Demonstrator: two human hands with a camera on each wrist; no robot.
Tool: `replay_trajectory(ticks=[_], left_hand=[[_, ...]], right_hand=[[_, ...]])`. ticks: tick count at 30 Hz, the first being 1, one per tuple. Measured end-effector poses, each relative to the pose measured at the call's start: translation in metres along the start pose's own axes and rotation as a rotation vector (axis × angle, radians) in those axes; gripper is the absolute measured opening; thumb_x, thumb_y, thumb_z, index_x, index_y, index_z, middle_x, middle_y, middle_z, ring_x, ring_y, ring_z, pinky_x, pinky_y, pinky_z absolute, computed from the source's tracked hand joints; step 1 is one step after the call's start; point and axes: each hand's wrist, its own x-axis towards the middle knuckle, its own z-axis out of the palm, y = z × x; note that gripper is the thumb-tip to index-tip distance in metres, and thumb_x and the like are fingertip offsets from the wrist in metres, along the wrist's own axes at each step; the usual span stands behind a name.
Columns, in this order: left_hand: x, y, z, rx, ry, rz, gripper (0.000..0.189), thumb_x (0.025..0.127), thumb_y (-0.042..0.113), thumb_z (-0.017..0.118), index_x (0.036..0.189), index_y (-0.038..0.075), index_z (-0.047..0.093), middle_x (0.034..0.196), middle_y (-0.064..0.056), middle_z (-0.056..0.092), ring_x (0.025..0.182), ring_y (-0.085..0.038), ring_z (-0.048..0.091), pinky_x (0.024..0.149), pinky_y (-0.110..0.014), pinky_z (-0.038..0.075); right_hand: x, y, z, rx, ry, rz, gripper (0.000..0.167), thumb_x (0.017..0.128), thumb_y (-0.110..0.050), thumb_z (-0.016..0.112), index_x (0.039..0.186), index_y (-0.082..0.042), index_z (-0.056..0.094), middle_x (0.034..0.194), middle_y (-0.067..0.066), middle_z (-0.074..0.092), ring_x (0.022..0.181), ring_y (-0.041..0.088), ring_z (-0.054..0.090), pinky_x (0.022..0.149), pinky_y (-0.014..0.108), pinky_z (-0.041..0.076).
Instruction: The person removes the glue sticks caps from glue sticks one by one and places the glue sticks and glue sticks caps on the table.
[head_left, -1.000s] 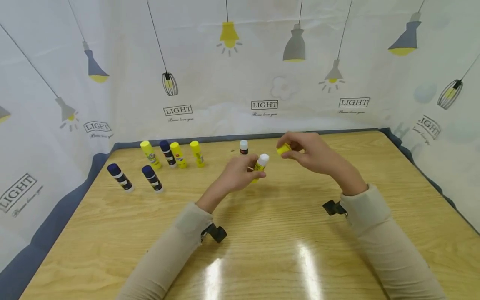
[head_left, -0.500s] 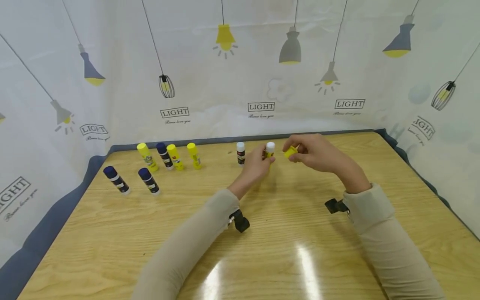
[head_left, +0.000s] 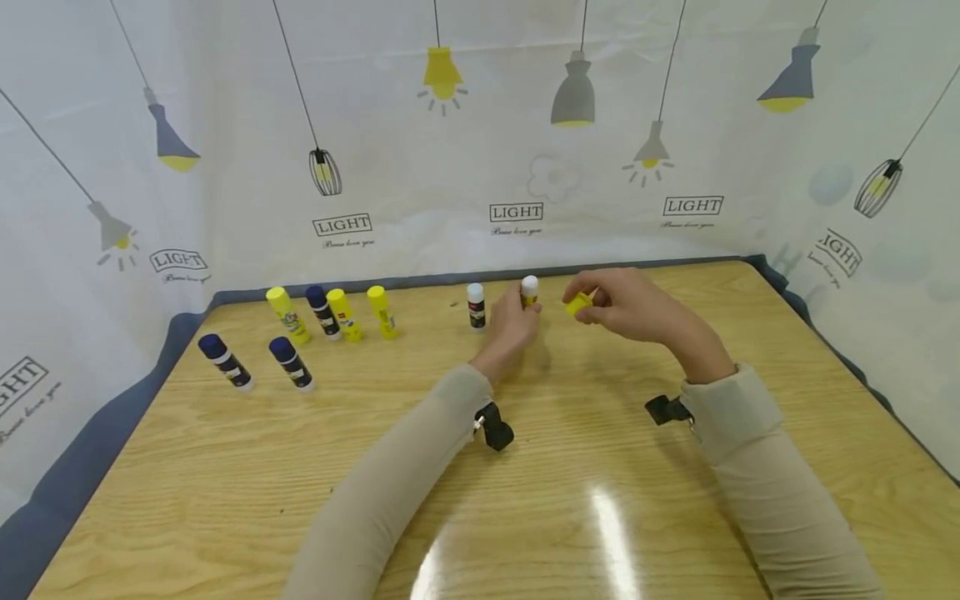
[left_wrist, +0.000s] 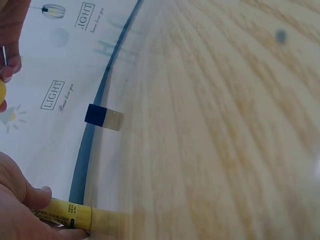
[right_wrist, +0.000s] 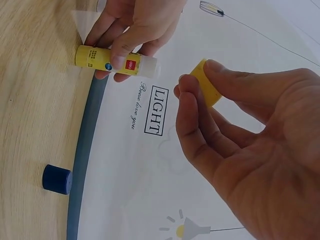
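Note:
My left hand (head_left: 513,325) grips a yellow glue stick (right_wrist: 87,56) with a white top. It is upright, its base close to the wooden tabletop, and the palm side of the grip is hidden in the head view. To its right my right hand (head_left: 626,304) pinches a small yellow cap (right_wrist: 205,85) between thumb and fingers, held in the air. Just left of the left hand stands a black glue stick (head_left: 476,312), also with a white top. A dark blue cap (right_wrist: 57,179) stands on the table near the back edge, hidden behind the right hand in the head view.
Several capped glue sticks stand at the back left: yellow ones such as a glue stick (head_left: 382,312), and navy ones such as a glue stick (head_left: 292,364). A white lamp-print curtain (head_left: 420,167) hangs behind and beside the table (head_left: 570,500).
My left hand has carried the yellow glue stick rightward and away past the black one, then lowered it to the tabletop. The right hand keeps its pinch on the yellow cap, nearly still.

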Motion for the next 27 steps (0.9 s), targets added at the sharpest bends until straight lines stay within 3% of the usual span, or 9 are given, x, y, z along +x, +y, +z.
replay_trajectory(ticks=[6, 9, 13, 16, 23, 25, 27], left_hand=[[-0.002, -0.002, 0.001, 0.005, 0.000, -0.056, 0.043, 0.104, 0.016, 0.063, 0.144, 0.005, 0.051, 0.140, -0.016, 0.062, 0.132, -0.030, 0.060, 0.111, -0.045, 0.048], [-0.005, -0.003, 0.001, 0.024, 0.004, -0.098, 0.046, 0.101, 0.017, 0.068, 0.141, 0.003, 0.052, 0.138, -0.017, 0.063, 0.129, -0.031, 0.061, 0.109, -0.045, 0.050], [-0.014, -0.003, -0.003, 0.002, -0.048, -0.131, 0.060, 0.100, 0.018, 0.069, 0.152, 0.002, 0.043, 0.149, -0.019, 0.056, 0.138, -0.033, 0.055, 0.113, -0.047, 0.047], [-0.026, -0.005, -0.010, -0.001, -0.112, -0.144, 0.068, 0.101, 0.018, 0.069, 0.157, 0.001, 0.036, 0.158, -0.020, 0.047, 0.146, -0.034, 0.047, 0.118, -0.048, 0.042], [-0.060, -0.014, -0.036, 0.034, -0.219, -0.069, 0.065, 0.099, 0.018, 0.070, 0.156, 0.001, 0.041, 0.160, -0.018, 0.045, 0.148, -0.034, 0.045, 0.117, -0.048, 0.043], [-0.070, -0.017, -0.046, -0.017, -0.219, -0.041, 0.061, 0.101, 0.018, 0.068, 0.154, 0.003, 0.044, 0.159, -0.016, 0.047, 0.146, -0.033, 0.048, 0.115, -0.048, 0.045], [-0.078, -0.021, -0.058, -0.065, -0.172, -0.015, 0.050, 0.102, 0.021, 0.066, 0.148, 0.005, 0.054, 0.153, -0.012, 0.055, 0.138, -0.030, 0.057, 0.108, -0.045, 0.052]], right_hand=[[0.000, 0.004, 0.000, 0.017, 0.006, 0.017, 0.027, 0.099, -0.005, 0.066, 0.126, -0.007, 0.068, 0.103, 0.010, 0.076, 0.087, 0.019, 0.072, 0.075, 0.039, 0.056], [-0.001, 0.008, -0.003, 0.017, 0.023, 0.032, 0.028, 0.100, -0.006, 0.064, 0.128, -0.007, 0.068, 0.118, 0.018, 0.073, 0.090, 0.022, 0.073, 0.076, 0.041, 0.057], [-0.003, 0.014, -0.008, 0.007, 0.045, 0.061, 0.028, 0.102, -0.008, 0.063, 0.130, -0.007, 0.067, 0.133, 0.024, 0.065, 0.098, 0.031, 0.074, 0.081, 0.048, 0.058], [-0.005, 0.018, -0.009, 0.007, 0.062, 0.080, 0.028, 0.102, -0.009, 0.062, 0.129, -0.008, 0.067, 0.134, 0.024, 0.064, 0.102, 0.034, 0.073, 0.083, 0.051, 0.058], [-0.007, 0.025, -0.015, -0.045, 0.082, 0.125, 0.028, 0.102, -0.009, 0.062, 0.129, -0.008, 0.068, 0.136, 0.026, 0.062, 0.108, 0.040, 0.070, 0.085, 0.055, 0.057], [-0.007, 0.027, -0.017, -0.055, 0.086, 0.140, 0.028, 0.102, -0.010, 0.063, 0.130, -0.008, 0.067, 0.136, 0.026, 0.063, 0.111, 0.042, 0.069, 0.087, 0.057, 0.057], [-0.007, 0.031, -0.018, -0.051, 0.082, 0.158, 0.029, 0.103, -0.011, 0.062, 0.131, -0.008, 0.067, 0.137, 0.026, 0.062, 0.114, 0.043, 0.067, 0.088, 0.058, 0.056]])
